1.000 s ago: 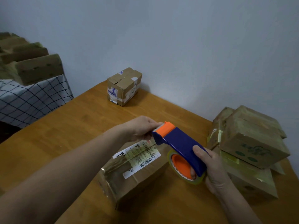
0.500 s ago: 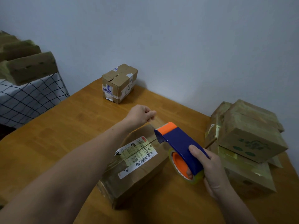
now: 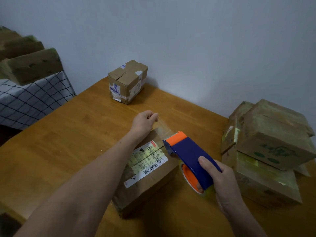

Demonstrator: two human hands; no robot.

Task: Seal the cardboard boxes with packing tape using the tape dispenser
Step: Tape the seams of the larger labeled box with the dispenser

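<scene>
The left hand (image 3: pixel 144 120) has drawn away from the orange head of the tape dispenser (image 3: pixel 189 154), where it sat a second ago, and a strip of clear tape (image 3: pixel 164 129) now stretches between them. The smooth wooden table (image 3: pixel 68 142) carries the labelled box (image 3: pixel 153 182), a brown, creased cardboard oblong lying in front of the person. Right of that box stands a stack of worn boxes (image 3: pixel 273 151) with green print; beyond it, by the wall, sits a small taped carton (image 3: pixel 127 81). The dispenser, blue plastic, hovers over the box's right edge, gripped round its handle by the right hand (image 3: pixel 220 182). The left hand pinches the glossy strip's end above the box's far end. A white barcode label (image 3: pixel 147 161) covers the box's top.
</scene>
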